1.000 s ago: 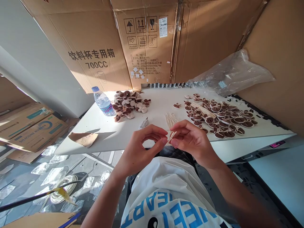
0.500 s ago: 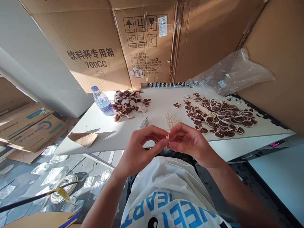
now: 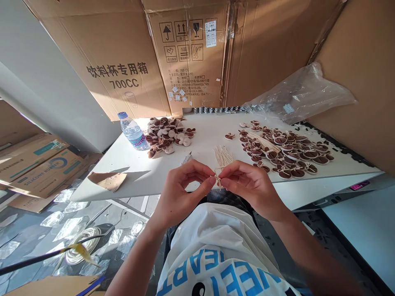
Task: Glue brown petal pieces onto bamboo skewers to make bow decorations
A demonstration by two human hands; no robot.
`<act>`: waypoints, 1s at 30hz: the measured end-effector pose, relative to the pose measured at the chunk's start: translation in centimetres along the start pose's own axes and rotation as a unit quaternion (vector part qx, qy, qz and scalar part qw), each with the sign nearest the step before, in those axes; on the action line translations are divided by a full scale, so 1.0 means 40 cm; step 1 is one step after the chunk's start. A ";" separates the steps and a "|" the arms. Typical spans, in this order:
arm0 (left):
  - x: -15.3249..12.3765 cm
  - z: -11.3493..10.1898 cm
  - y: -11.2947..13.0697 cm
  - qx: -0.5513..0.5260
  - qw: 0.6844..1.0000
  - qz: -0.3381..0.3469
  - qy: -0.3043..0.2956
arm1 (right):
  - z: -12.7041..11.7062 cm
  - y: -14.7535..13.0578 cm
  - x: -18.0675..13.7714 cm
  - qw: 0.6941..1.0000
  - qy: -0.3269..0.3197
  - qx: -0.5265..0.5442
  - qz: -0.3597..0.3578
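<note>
With the left hand (image 3: 182, 193), fingers curved and thumb brought up to the index fingertip, pinching one thin cream cord (image 3: 218, 180); with the right hand (image 3: 254, 187), fingers more tightly folded, also gripping that cord, looped between the two sets of fingertips near the front edge of the white table (image 3: 210, 127). Counted from left to right: far left of the left hand, one carton marked SILICONE RUBBER (image 3: 55, 170); lower and nearer, on the floor, one coil of white cable (image 3: 71, 258); left of the left hand on the tabletop, one torn cardboard scrap (image 3: 109, 181); farther back, one blue-capped water bottle (image 3: 132, 133); beyond the left hand, one heap of brown-and-white petal-shaped pieces (image 3: 169, 133), too overlapped to count; just behind its fingers, one dark-tipped tube (image 3: 187, 158), partly hidden; just beyond the right fingertips, one fanned bundle of cream cords (image 3: 224, 155); farther beyond, one single bow-tied piece (image 3: 229, 136); right of and beyond the right hand, one spread of bow-tied pieces (image 3: 291, 156), too crowded to count, with a second cord bundle (image 3: 264, 142) among them; behind that, one clear plastic bag (image 3: 302, 96).
</note>
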State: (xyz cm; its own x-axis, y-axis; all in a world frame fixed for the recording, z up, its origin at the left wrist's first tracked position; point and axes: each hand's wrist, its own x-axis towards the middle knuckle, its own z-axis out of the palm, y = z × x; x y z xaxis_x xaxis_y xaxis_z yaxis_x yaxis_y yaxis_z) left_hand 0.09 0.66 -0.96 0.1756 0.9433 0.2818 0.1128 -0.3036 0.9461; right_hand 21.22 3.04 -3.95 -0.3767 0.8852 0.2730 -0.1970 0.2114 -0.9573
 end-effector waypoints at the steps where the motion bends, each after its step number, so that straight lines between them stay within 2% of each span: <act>1: -0.001 0.000 0.000 0.007 1.000 0.004 -0.004 | -0.001 0.000 0.000 1.000 0.000 0.000 0.000; 6: -0.005 0.002 -0.004 0.027 0.999 0.028 -0.010 | -0.004 -0.001 0.002 1.000 0.008 -0.006 -0.002; 10: -0.006 0.005 -0.006 0.010 1.000 0.015 -0.009 | -0.002 0.001 0.002 1.000 0.016 -0.005 -0.006; 16: -0.004 0.008 -0.003 0.033 0.999 0.010 -0.039 | 0.001 0.008 0.002 1.000 0.008 0.019 -0.009; 23: -0.006 0.007 -0.002 0.063 0.998 0.006 -0.025 | 0.007 0.015 0.003 0.999 0.031 0.009 0.007; 30: -0.003 0.005 0.000 0.106 0.994 0.003 -0.015 | 0.010 0.010 0.001 1.000 0.027 -0.006 0.004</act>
State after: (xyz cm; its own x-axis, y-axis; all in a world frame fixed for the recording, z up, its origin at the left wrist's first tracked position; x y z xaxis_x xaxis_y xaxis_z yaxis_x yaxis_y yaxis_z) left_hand 0.28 0.52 -1.01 0.2052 0.9378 0.2799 0.3145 -0.3340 0.8886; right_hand 20.79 2.99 -4.29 -0.3283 0.9079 0.2605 -0.1832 0.2093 -0.9605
